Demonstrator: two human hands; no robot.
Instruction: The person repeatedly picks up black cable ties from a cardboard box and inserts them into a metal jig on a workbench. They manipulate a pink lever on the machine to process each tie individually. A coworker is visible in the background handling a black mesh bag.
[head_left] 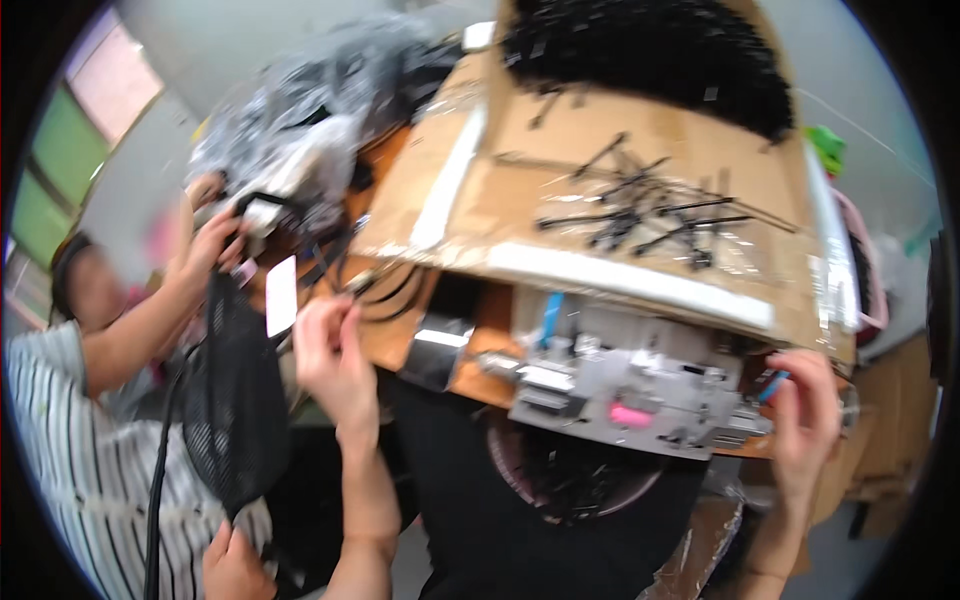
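Note:
My left hand [338, 360] is raised left of the metal fixture, thumb and fingers pinched together. Whatever may be between its fingertips is too small and blurred to make out. At the right end of the grey metal fixture [590, 405], my right hand [808, 405] has its thumb and fingers closed around a small blue piece [771, 386]. The fixture bears metal blocks, a pink part [629, 414] and a blue strip [550, 318]. Loose thin black pieces [640, 205] with wider ends lie on the cardboard tray [515, 215] behind it.
Many black pieces are heaped [640, 60] at the back of the tray. Below the fixture sits a round basin [510, 470] with black pieces. A co-worker [70, 420] at left holds a black mesh bag [235, 390]. Clear plastic bags [320, 90] are piled at the back left.

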